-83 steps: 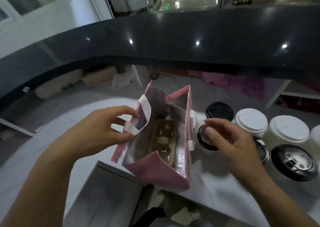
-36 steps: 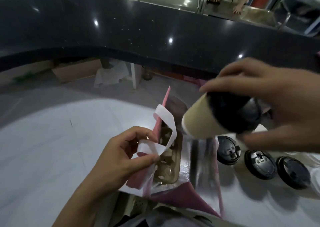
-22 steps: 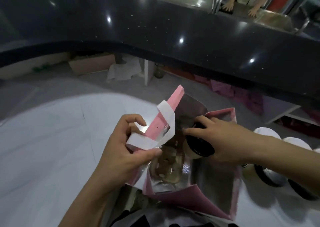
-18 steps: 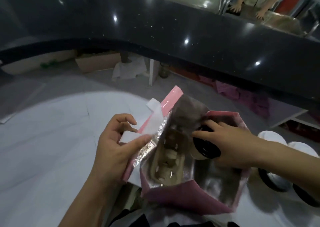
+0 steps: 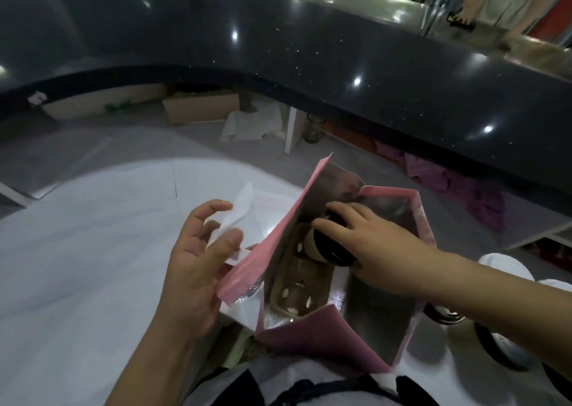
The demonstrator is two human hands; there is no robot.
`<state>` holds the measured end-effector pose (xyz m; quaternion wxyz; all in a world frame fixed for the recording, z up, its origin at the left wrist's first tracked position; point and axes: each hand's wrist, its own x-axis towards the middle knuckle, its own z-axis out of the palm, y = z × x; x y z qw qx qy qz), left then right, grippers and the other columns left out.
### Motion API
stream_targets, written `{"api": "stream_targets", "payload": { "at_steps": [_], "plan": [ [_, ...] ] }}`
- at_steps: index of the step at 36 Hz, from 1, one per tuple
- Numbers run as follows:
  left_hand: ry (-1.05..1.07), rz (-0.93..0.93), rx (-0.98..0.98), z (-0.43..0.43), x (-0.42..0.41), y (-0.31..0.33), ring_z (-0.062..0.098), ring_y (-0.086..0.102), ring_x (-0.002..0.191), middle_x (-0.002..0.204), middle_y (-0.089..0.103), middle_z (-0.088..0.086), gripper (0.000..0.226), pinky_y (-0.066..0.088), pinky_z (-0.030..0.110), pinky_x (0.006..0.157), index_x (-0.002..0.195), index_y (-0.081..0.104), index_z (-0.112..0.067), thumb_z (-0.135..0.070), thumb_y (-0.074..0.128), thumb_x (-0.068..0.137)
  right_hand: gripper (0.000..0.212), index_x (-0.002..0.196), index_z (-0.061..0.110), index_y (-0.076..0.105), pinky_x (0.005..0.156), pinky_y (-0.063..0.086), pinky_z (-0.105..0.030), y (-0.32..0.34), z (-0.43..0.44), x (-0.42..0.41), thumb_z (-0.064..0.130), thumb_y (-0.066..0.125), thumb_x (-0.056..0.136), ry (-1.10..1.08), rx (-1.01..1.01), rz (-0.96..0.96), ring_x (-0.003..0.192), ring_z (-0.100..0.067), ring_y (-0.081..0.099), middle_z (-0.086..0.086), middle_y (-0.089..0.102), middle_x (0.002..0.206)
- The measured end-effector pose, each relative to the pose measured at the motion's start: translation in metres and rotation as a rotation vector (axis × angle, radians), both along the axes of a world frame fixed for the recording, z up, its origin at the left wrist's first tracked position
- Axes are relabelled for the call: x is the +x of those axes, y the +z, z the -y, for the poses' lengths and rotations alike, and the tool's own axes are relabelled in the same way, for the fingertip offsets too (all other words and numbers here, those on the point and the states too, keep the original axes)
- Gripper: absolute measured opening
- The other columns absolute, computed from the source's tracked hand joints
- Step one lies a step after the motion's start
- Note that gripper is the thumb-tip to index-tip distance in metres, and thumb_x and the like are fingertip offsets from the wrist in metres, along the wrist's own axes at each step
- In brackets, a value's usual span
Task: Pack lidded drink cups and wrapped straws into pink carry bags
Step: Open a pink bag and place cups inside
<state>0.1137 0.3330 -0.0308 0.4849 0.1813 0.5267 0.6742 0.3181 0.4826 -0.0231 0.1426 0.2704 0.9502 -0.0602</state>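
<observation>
Though glossy, curved black counter [image 5: 309, 65] beyond white table [image 5: 93, 251] with pink bag [image 5: 309, 337].

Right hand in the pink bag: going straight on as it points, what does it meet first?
Likely the brown cup tray at the bottom of the pink bag: the right hand holds the black-lidded cup base-first, aimed at it. Depth is unclear; the foil left wall might come first.

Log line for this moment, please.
step: loading cup | left hand: pinches white handle, pink bag open | right hand: grips black-lidded cup inside bag, over tray | seated: cannot tell
</observation>
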Motion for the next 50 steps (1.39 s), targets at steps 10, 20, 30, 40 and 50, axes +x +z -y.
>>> {"api": "stream_targets", "payload": {
  "at_steps": [10,20,30,40,50],
  "plan": [
    [-0.293,-0.632,-0.013,0.01,-0.003,0.011,0.013,0.061,0.09,0.097,0.05,-0.015,0.083,0.06,0.034,0.075,0.127,0.045,-0.057,-0.036,0.087,0.058,0.073,0.152,0.033,0.031,0.098,0.049,-0.043,-0.027,-0.028,-0.038,0.012,0.057,0.087,0.188,-0.007,0.098,0.131,-0.031,0.039,-0.005,0.028,0.156],
    [-0.29,-0.859,0.068,0.009,0.001,0.006,0.003,0.055,0.115,0.122,0.053,-0.016,0.049,0.056,0.021,0.076,0.11,0.063,-0.053,-0.013,0.057,0.083,0.079,0.151,0.037,0.026,0.096,0.05,-0.042,-0.03,-0.028,-0.02,0.012,0.062,0.085,0.23,-0.067,0.134,0.134,-0.027,0.033,-0.003,0.028,0.153],
    [-0.289,-0.81,0.036,0.007,-0.005,0.003,0.008,0.061,0.11,0.12,0.062,-0.018,0.054,0.058,0.03,0.077,0.115,0.063,-0.047,0.0,0.056,0.089,0.083,0.152,0.042,0.019,0.11,0.04,-0.043,-0.023,-0.032,-0.013,0.01,0.057,0.085,0.169,-0.168,0.239,0.142,-0.028,0.024,0.0,0.016,0.156],
    [-0.319,-0.75,0.022,0.004,-0.008,0.0,0.014,0.063,0.111,0.119,0.063,-0.018,0.059,0.06,0.046,0.081,0.119,0.063,-0.047,0.003,0.062,0.088,0.078,0.151,0.037,0.029,0.111,0.037,-0.046,-0.024,-0.034,-0.018,0.008,0.057,0.084,0.179,-0.088,0.253,0.135,-0.031,0.031,-0.002,0.028,0.15],
    [-0.345,-0.695,0.08,-0.003,-0.008,0.002,0.008,0.063,0.109,0.118,0.063,-0.022,0.048,0.062,0.038,0.078,0.118,0.065,-0.045,-0.012,0.06,0.084,0.073,0.151,0.035,0.03,0.112,0.037,-0.046,-0.028,-0.03,-0.018,0.009,0.058,0.089,0.16,-0.124,0.236,0.146,-0.03,0.021,0.001,0.021,0.159]
  ]
}}
